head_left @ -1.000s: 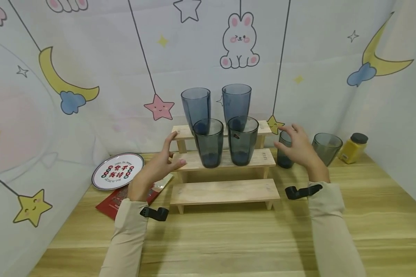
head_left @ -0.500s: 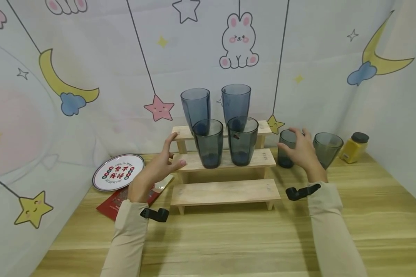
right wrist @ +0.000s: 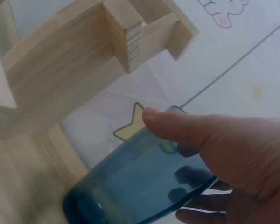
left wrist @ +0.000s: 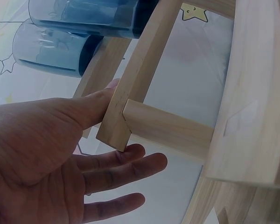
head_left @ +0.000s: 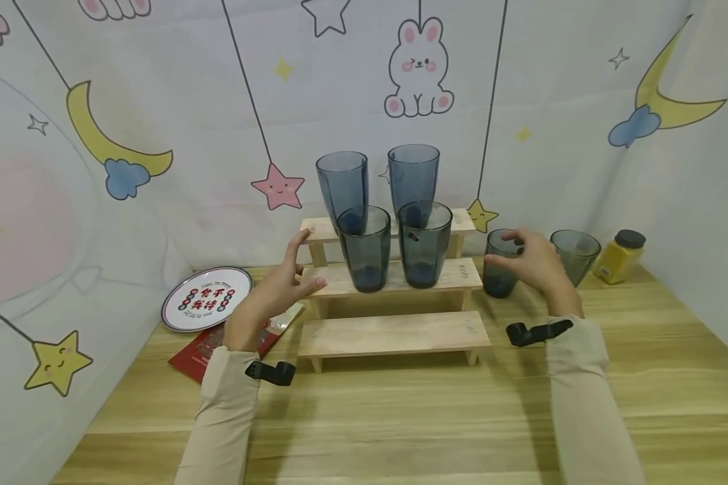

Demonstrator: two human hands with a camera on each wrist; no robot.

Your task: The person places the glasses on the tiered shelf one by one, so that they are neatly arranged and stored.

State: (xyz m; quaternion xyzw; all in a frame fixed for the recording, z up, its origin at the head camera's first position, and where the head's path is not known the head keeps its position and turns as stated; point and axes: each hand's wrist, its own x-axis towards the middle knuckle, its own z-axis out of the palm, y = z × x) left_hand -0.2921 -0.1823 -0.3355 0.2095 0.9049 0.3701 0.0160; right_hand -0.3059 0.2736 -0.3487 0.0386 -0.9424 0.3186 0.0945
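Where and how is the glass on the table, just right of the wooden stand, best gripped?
Probably round the upper wall, under the rim, from the right: the glass is upright and tapers downward, which should resist slipping, and the wooden stand flanks its left. The right hand is round it there.

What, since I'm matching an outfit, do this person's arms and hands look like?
The left sleeve and right sleeve are long and plain beige. A small black left camera and right camera sit at the wrists, no cables showing. The left hand and right hand are bare: no gloves or rings show.
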